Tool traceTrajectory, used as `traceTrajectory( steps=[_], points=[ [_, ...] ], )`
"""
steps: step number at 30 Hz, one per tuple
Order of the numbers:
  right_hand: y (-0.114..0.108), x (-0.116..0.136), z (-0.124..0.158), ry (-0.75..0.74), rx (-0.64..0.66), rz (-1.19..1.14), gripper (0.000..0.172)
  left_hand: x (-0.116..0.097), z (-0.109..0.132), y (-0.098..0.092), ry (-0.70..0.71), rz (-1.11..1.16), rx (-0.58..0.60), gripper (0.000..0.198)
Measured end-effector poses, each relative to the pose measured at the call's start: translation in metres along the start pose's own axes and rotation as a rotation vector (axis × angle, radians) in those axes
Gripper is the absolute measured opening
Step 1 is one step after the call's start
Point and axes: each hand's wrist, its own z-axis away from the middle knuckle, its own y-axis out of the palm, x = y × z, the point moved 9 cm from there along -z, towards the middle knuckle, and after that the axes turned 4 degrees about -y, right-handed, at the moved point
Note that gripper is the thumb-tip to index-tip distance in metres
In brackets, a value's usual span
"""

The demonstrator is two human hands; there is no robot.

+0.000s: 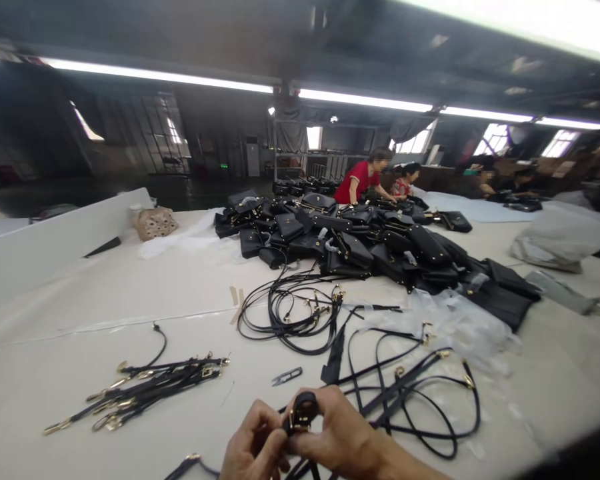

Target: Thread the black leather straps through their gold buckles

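At the bottom centre both my hands meet on a black leather strap (pixel 303 404) with a gold buckle. My left hand (pixel 254 445) pinches the strap from the left. My right hand (pixel 337 435) curls its fingers over the looped end around the buckle. More of the strap hangs down below my hands. Loose black straps with gold clasps (pixel 410 387) lie just right of my hands. A small thread snipper (pixel 287 377) rests on the table just beyond my hands.
A bundle of short straps with gold hooks (pixel 145 390) lies at the left. Coiled straps (pixel 293 313) and a big heap of black bags (pixel 360 243) fill the middle. Clear plastic wrap (pixel 455 320) sits at right. People (pixel 363 177) work at the far end.
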Motion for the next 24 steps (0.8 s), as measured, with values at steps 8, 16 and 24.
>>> traceTrajectory(
  steps=[8,16,24],
  points=[
    [0.018,-0.019,0.004,0.207,0.073,-0.529,0.04,-0.003,0.001,0.012,-0.082,-0.161,0.123,0.05],
    [0.005,-0.028,0.007,0.242,0.024,-0.369,0.024,-0.041,0.016,0.021,0.394,-0.435,-0.022,0.025],
    [-0.019,-0.031,0.011,0.306,0.058,-0.209,0.019,-0.005,0.034,0.015,-0.029,-0.097,0.213,0.038]
  ],
)
